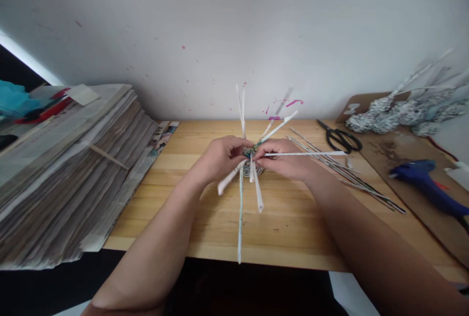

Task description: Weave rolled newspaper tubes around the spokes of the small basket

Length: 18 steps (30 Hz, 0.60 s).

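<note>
In the middle of the head view is a small round piece woven from rolled paper tubes [252,168], with several white tube ends sticking out in all directions. My left hand [227,156] grips its left side, thumb and fingers pinched close to the centre. From the right, my right hand [278,156] pinches the weave between thumb and forefinger. One long paper tube [308,154] runs over the right hand to the right. Another pale tube [240,218] hangs toward the table's front edge. The fingers partly hide the weave.
A tall stack of newspapers [84,164] fills the left side. To the right lie loose paper tubes [351,179], black scissors [340,139] and a blue glue gun [425,181] on brown cardboard [399,159]. Woven paper pieces [392,113] stand against the wall at the back right.
</note>
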{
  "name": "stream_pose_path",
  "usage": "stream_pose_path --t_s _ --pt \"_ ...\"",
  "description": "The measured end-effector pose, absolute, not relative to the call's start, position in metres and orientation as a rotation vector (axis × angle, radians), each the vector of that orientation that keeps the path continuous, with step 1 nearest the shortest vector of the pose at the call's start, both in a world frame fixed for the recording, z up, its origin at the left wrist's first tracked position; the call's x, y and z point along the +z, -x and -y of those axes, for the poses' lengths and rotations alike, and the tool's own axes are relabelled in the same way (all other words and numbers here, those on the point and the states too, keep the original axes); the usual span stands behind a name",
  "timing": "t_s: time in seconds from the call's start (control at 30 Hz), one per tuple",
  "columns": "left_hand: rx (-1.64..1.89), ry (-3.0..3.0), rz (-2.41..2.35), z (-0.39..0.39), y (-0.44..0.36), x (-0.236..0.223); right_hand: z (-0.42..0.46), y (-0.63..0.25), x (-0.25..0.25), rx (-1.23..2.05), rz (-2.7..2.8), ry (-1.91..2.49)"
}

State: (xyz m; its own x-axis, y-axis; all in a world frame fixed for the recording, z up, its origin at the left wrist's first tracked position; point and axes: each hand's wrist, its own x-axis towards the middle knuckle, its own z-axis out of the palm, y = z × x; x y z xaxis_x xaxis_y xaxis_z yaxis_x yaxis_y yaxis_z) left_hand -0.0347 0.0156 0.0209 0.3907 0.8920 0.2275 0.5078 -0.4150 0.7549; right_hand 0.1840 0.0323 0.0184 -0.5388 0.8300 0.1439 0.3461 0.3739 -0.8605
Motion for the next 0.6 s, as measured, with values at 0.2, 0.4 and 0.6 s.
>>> stream_pose_path --t_s 0.2,0.4,0.6 --pt "0.853 -1.991 -1.250 -0.015 0.030 0.022 -0.033 -0.184 0.016 1.135 2.063 0.997" --pt "0.847 -1.940 -1.206 -0.014 0.039 0.031 -0.032 -0.185 0.019 1.129 2.068 1.016" --pt "0.820 -1.866 -1.200 -0.019 0.044 0.030 -0.034 -0.186 0.015 1.128 2.039 1.046"
